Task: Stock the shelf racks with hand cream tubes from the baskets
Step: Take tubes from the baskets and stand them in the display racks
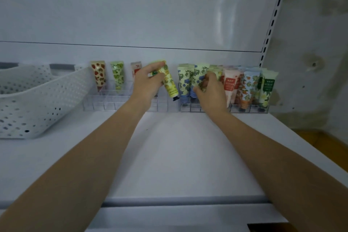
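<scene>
The left rack (105, 101) stood far back on the shelf (178, 156), the basket (37, 100) left of it, the right rack (235, 109), holding tubes (246, 88), just right. A held tube (170, 84) hung at the left rack's right end.

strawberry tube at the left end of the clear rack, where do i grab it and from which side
Pinch the strawberry tube by its wide upper half, from the front. It stands narrow end down in the clear rack, top free, and the white basket crowds its left.
</scene>
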Demonstrator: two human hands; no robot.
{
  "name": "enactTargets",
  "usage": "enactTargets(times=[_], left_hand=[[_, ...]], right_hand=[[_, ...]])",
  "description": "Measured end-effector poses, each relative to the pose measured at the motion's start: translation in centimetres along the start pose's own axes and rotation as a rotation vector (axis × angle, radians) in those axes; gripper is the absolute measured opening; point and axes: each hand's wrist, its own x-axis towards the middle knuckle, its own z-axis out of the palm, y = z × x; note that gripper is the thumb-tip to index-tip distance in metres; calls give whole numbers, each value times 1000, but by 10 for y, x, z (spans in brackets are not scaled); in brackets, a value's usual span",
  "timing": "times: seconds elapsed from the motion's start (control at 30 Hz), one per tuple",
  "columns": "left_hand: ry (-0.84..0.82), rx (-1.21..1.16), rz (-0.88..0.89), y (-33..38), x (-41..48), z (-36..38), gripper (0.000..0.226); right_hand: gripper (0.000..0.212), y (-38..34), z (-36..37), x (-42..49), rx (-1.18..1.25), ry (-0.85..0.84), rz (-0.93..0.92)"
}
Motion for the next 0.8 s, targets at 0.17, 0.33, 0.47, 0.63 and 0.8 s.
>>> enactTargets(times=[0.17,0.33,0.47,0.63,0.8], left_hand=[[-45,50,5,-1,-4,5,35],[-75,76,15,-4,-12,6,35],[-117,92,31,-6,-17,6,33],[-159,129,34,-9,-18,10,31],[-210,93,30,-9,-18,15,27]], right_hand=[[38,-1,1,-2,-142,60,-73],[24,1,10,-6,-373,29,-195],[28,8,11,-12,-325,-91,-242],[36,7,-3,-16,-182,-51,-295],[44,-1,-11,-22,245,-282,-243]])
